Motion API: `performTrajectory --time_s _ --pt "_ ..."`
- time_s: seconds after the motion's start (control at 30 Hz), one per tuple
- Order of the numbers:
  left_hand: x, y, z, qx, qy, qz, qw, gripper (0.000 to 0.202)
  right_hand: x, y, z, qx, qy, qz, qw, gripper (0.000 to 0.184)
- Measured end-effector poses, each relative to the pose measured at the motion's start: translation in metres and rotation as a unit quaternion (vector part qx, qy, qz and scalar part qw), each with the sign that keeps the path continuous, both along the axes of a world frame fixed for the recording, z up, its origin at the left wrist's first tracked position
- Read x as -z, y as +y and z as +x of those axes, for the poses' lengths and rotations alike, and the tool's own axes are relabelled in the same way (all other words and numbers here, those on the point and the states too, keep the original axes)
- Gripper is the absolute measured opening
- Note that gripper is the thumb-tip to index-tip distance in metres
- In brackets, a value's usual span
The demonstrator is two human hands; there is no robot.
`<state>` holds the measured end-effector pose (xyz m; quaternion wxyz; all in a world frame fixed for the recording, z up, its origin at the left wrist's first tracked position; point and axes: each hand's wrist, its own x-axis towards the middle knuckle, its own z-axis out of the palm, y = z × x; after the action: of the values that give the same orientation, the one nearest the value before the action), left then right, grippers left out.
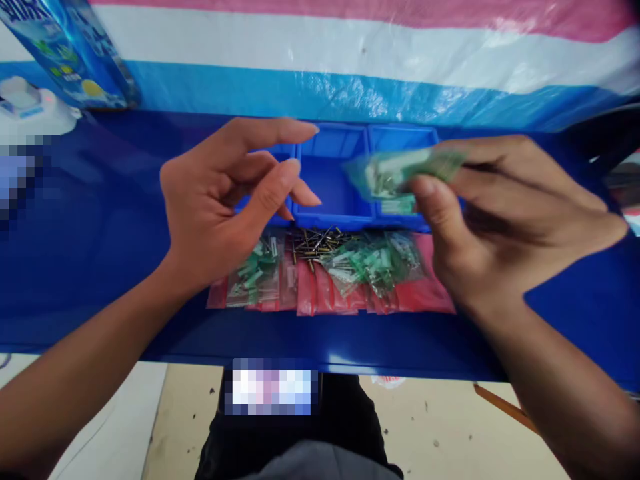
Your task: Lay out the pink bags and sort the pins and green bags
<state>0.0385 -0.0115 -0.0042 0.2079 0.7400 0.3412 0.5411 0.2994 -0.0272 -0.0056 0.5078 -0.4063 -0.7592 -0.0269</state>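
My right hand (505,207) pinches a small clear plastic bag (390,172) between thumb and fingers; green and whitish pieces show through it, blurred. The bag is held over the right compartment of the blue divided bin (371,177), where pale green pieces (395,205) lie. My left hand (220,193) is raised over the bin's left side, fingers apart and holding nothing; it hides part of the left compartment. In front of the bin, thin dark and brass-coloured metal rods (320,243) lie loose. More clear bags of green pieces (373,263) rest on red plastic bags (320,297).
The blue table (100,280) has its front edge just before my lap. A blue drink carton (80,60) and a white power strip (35,110) stand at the back left. A striped plastic sheet (280,40) hangs behind. A blurred-out screen (273,387) rests on my lap.
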Motion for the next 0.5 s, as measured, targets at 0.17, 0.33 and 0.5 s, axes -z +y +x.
performTrajectory --time_s 0.17,0.33,0.5 --pt "-0.001 0.003 -0.002 -0.094 0.015 0.043 0.995 0.016 0.009 0.040 0.025 -0.004 0.120 -0.054 0.991 0.020" --pt "0.003 -0.001 -0.001 -0.069 0.045 0.070 0.994 0.021 0.027 0.066 0.061 0.049 -0.018 -0.085 0.995 0.014" --pt "0.006 0.002 -0.006 -0.062 0.037 0.055 0.996 0.022 0.024 0.058 0.055 0.095 -0.186 -0.098 0.973 0.036"
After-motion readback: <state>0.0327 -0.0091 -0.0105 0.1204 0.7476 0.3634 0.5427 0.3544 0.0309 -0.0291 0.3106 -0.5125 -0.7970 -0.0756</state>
